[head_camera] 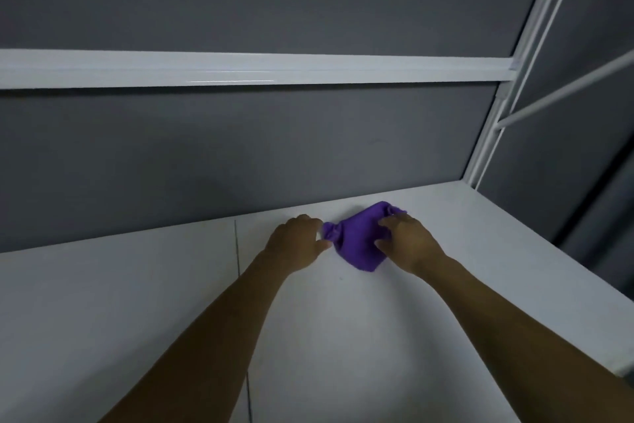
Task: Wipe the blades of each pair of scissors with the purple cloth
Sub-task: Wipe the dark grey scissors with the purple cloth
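Closest in, two bare forearms reach forward over a white desk (pixel 103 319), the left forearm (pixel 212 330) coming up from the bottom middle and the right forearm (pixel 514 330) from the lower right corner. A thin dark seam (pixel 240 268) runs across the desk top from near to far, just left of the left arm. Further out, both hands meet at the purple cloth (pixel 356 240), which lies bunched on the desk near its far edge, right of the middle and close to the wall. The left hand (pixel 296 242) has its grip clamped on the cloth's gathered left corner, which is pinched between the thumb and the curled fingers. The right hand (pixel 411 246) lies over the cloth's right side, fingers bent onto the fabric and thumb against its near edge, so its grip is closed on the cloth too. The fabric between the two hands is a rumpled lump, with a small twisted end poking out at the far right by the right fingertips. Behind the desk stands a dark grey wall (pixel 171 155). Higher up, a white shelf (pixel 240 69) crosses the wall from left to right. It joins a white metal frame (pixel 487 148) that rises at the far right corner of the desk.
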